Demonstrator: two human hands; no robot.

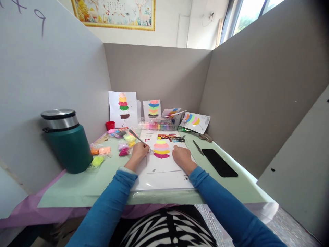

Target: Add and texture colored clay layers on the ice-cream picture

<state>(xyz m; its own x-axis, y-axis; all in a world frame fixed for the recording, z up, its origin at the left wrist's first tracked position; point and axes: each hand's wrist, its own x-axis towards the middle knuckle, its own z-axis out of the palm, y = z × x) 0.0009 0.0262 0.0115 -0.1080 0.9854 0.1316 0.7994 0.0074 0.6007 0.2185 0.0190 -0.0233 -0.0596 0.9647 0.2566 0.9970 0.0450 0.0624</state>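
A metal fork [137,136] is gripped in my left hand [140,151], its tines touching the left edge of a layered clay picture [161,149]. Yellow, peach, lilac, gold and magenta bands make up that picture, on a white sheet of paper [164,166]. To its right my right hand [182,156] rests on the sheet with the fingers curled in. Whatever those fingers may hold is hidden. Bags of coloured clay [124,151] lie left of my left hand.
A green thermos [68,147] stands at the left. On the right lie a black phone [219,163] and a knife-like tool [197,147]. Scissors [180,139], a red cup [110,125] and finished clay pictures [123,109] are farther back. Grey partitions [156,75] enclose the table.
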